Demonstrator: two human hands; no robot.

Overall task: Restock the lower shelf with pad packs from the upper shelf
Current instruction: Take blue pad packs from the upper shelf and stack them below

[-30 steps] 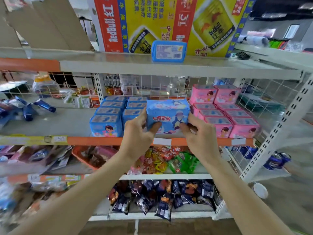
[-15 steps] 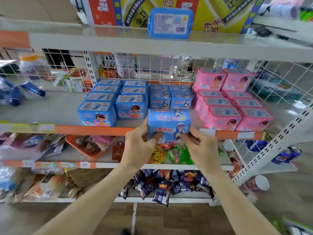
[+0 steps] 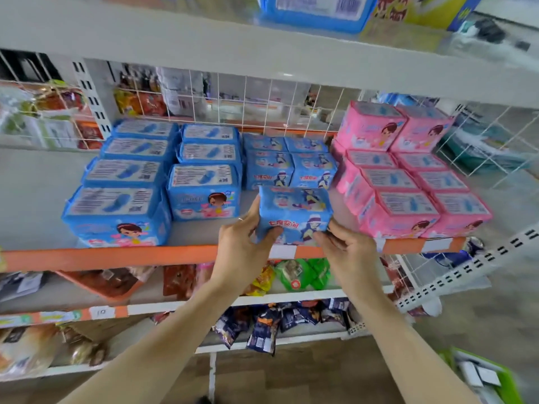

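Lower shelf (image 3: pixel 122 256): blue pad pack (image 3: pixel 294 217) at front edge, long axis left-right, in line before the matching blue row (image 3: pixel 288 166). Left hand (image 3: pixel 243 243) and right hand (image 3: pixel 347 249) fingers grip its ends, equally near.

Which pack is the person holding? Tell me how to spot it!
Find the shelf with the orange front edge, where blue packs sit on one side and pink packs on the other. In the gap between them, at the front, the left hand and right hand grip one blue pack. Unlike its neighbours, it has fingers around it.
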